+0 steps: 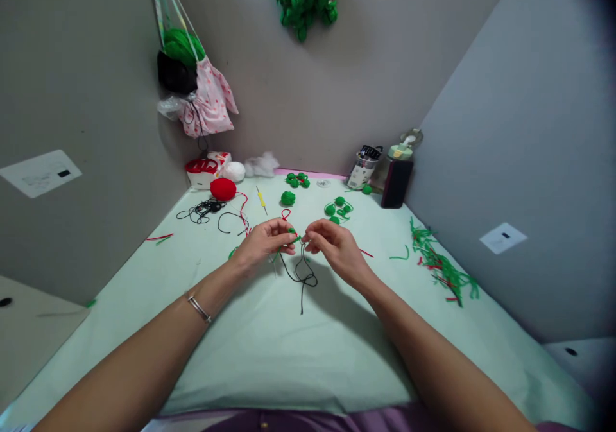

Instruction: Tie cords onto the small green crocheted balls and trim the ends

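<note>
Both of my hands meet over the middle of the pale green cloth [289, 355]. My left hand [267, 242], with a silver bracelet on its wrist, pinches a small green yarn piece [296, 237]. A red loop [286, 214] stands up just beyond its fingers. My right hand [334, 246] is closed at the fingertips close to the green piece; what it pinches is too small to make out. Black cord [303, 280] hangs in loops between and below my hands. Some green yarn lies partly hidden behind my left hand.
At the back left are a red yarn ball [223, 189], black cord [202, 211] and a yellow-handled hook [261, 199]. Green balls [287, 199] lie beyond my hands. A phone [397, 184] leans at the back right, near yarn scraps [445, 268].
</note>
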Action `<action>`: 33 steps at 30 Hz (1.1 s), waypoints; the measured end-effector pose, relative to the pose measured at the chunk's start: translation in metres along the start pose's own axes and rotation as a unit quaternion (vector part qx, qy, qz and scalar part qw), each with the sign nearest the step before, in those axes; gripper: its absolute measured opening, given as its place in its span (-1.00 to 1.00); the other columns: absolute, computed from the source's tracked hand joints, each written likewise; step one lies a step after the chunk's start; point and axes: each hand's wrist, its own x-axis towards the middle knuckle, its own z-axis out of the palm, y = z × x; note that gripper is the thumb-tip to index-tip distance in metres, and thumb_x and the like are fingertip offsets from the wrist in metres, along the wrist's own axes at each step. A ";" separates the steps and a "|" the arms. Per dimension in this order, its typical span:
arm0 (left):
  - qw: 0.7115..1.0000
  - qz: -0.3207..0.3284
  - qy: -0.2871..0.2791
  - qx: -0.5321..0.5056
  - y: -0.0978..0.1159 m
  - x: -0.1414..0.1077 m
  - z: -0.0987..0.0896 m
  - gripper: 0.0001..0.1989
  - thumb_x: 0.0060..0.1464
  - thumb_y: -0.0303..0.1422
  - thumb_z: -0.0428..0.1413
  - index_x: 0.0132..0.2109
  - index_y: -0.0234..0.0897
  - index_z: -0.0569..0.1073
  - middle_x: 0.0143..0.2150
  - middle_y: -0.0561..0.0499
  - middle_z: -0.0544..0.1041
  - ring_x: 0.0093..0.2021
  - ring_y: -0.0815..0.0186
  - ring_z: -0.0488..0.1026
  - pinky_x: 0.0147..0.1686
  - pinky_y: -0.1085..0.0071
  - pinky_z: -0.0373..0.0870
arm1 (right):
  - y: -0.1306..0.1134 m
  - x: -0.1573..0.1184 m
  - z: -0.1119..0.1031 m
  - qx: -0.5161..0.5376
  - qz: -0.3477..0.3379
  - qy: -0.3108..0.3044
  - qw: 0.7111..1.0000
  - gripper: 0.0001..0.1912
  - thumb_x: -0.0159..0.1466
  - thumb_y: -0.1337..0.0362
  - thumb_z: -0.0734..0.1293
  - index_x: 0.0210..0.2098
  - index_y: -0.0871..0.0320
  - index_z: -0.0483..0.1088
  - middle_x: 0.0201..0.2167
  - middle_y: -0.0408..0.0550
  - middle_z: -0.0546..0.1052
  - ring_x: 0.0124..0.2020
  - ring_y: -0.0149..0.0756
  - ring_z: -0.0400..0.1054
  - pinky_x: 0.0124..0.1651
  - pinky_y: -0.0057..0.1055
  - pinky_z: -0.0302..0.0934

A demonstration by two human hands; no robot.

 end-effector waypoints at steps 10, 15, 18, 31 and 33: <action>0.995 -0.051 -0.033 0.084 -0.004 -0.006 0.011 -0.80 -0.06 -0.34 0.27 -0.33 -0.33 0.42 -0.51 0.06 0.50 -0.48 0.36 0.49 -0.36 0.41 0.37 | -0.003 -0.004 -0.002 -0.192 -0.024 -0.041 0.980 -0.90 0.20 0.34 0.29 -0.43 0.17 0.44 -0.52 -0.16 0.46 -0.48 -0.42 0.26 -0.42 -0.46 0.09; 0.993 -0.071 -0.061 0.067 -0.006 -0.006 0.016 -0.79 -0.05 -0.34 0.28 -0.35 -0.32 0.40 -0.51 0.06 0.50 -0.49 0.37 0.49 -0.36 0.41 0.36 | -0.005 0.000 -0.007 -0.083 -0.017 0.007 0.996 -0.92 0.14 0.33 0.32 -0.48 0.19 0.41 -0.54 -0.17 0.42 -0.49 -0.42 0.23 -0.41 -0.46 0.09; 0.995 -0.076 -0.059 0.022 -0.005 -0.004 0.015 -0.76 -0.08 -0.34 0.31 -0.33 -0.32 0.41 -0.46 0.08 0.47 -0.47 0.40 0.46 -0.36 0.41 0.39 | -0.005 0.004 -0.008 -0.019 -0.024 0.049 0.998 -0.87 0.15 0.26 0.34 -0.47 0.20 0.42 -0.55 -0.18 0.40 -0.50 -0.44 0.18 -0.41 -0.46 0.09; 0.998 -0.062 -0.025 -0.005 -0.006 -0.006 0.017 -0.81 -0.01 -0.31 0.25 -0.30 -0.30 0.42 -0.35 0.08 0.41 -0.43 0.43 0.41 -0.36 0.43 0.40 | -0.004 0.002 -0.008 -0.065 -0.001 -0.074 0.995 -0.87 0.18 0.27 0.31 -0.40 0.20 0.44 -0.51 -0.16 0.43 -0.48 -0.43 0.21 -0.41 -0.46 0.09; 0.999 -0.043 -0.004 -0.005 -0.006 -0.006 0.017 -0.83 0.02 -0.31 0.23 -0.29 -0.28 0.41 -0.34 0.09 0.41 -0.39 0.41 0.42 -0.32 0.43 0.39 | -0.004 0.002 -0.006 -0.051 0.008 -0.061 0.997 -0.87 0.19 0.25 0.30 -0.39 0.19 0.44 -0.52 -0.16 0.43 -0.50 -0.43 0.22 -0.42 -0.46 0.11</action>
